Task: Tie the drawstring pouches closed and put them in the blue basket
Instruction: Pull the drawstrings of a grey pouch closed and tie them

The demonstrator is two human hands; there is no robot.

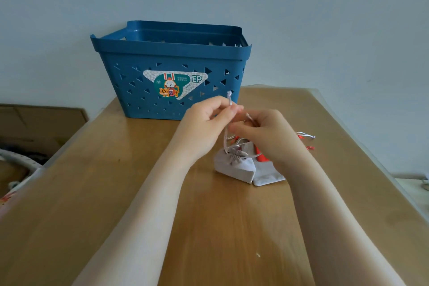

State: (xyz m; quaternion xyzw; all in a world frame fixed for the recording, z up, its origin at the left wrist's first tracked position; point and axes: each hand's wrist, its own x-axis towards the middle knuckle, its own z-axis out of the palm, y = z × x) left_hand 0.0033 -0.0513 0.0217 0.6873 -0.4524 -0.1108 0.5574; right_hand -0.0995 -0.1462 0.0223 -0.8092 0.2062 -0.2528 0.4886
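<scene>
Both forearms are reaching over wooden bench (162, 193); left hand (209, 114) and right hand (264, 132) are pinching pale drawstring (225, 139) of cinched grey fabric pouch (234, 165), sitting before blue perforated plastic basket (171, 69).

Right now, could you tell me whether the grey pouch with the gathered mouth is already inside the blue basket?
No, the grey pouch lies on the wooden table in front of the blue basket, its cords held by both hands.
</scene>
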